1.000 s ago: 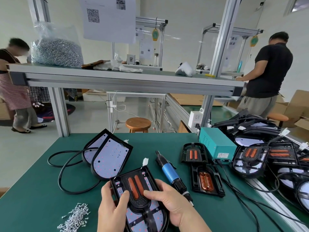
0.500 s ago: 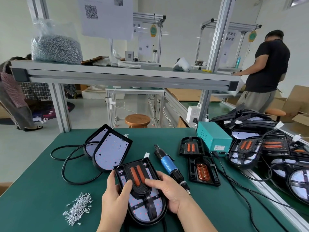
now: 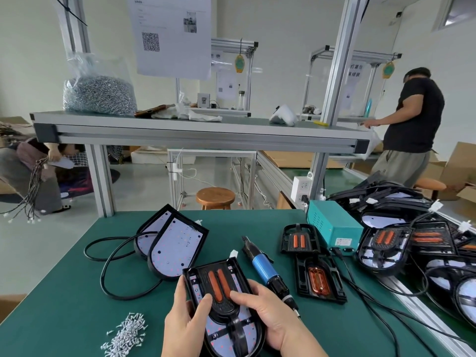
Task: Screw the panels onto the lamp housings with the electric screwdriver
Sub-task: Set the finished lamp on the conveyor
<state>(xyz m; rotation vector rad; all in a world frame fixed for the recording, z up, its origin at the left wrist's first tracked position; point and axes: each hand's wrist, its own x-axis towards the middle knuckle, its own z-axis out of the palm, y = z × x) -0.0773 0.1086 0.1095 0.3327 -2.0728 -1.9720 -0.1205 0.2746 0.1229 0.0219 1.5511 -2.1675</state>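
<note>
**Lamp housing [image 3: 226, 336] in both hands, panel not yet screwed**

Near the front edge of the green table [image 3: 64, 292], the lamp housing is held between the two hands, with a black panel [image 3: 220, 309] with two orange strips lying on top of it. The left hand [image 3: 183, 323] grips the left side, fingers curled under and thumb pressing on the panel. The right hand [image 3: 268, 313] grips the right side in the same way.

The electric screwdriver [image 3: 266, 270] lies on the table just beside the right hand, and no hand holds it. I judge that the panel is only being seated and no screw is driven here yet. A pile of loose screws [image 3: 127, 336] waits to the left. Two open housings [image 3: 177, 243] without panels lie behind, and two spare panels [image 3: 300, 239] lie to the right, so more units are left. A stack of housings [image 3: 386, 243] at the far right already carries panels, but I cannot tell if these are screwed.

For writing, the hanging sheet [image 3: 170, 34] shows a QR code, but its text is too small to read. The label on the teal box [image 3: 332, 222] is also not readable.
</note>
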